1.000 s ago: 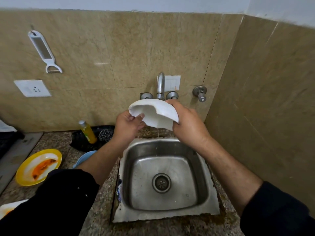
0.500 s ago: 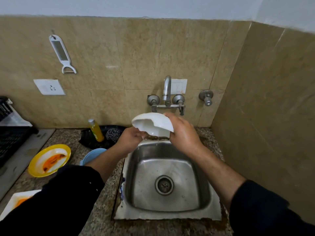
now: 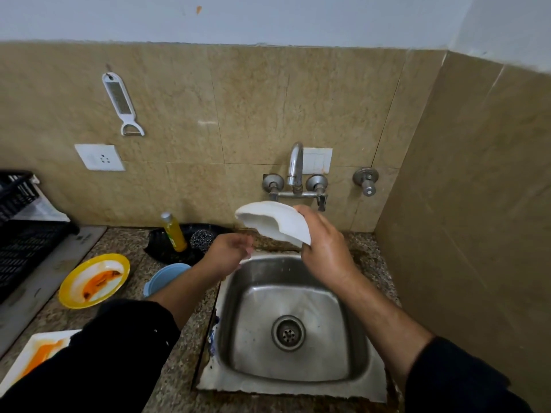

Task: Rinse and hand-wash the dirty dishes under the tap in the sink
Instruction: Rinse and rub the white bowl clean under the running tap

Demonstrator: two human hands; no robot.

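Observation:
My right hand (image 3: 325,245) grips a white plate (image 3: 269,222) by its right edge and holds it tilted above the back rim of the steel sink (image 3: 298,380), just below the tap (image 3: 295,165). No water stream shows from the tap. My left hand (image 3: 229,251) is just below and left of the plate, fingers loosely curled, apart from it and holding nothing. Dirty dishes lie on the counter to the left: a yellow plate (image 3: 94,281) with orange sauce and a white square plate (image 3: 32,353) with orange smears, partly hidden by my left sleeve.
A blue bowl (image 3: 165,277) sits by my left forearm. Behind it stand a yellow soap bottle (image 3: 174,232) and a steel scrubber (image 3: 201,239) on a black tray. A black crate (image 3: 21,234) is at far left. A tiled wall closes the right side.
My left hand has let go of the plate and dropped slightly away from it. My right hand alone holds the plate now. The view has tilted up and back.

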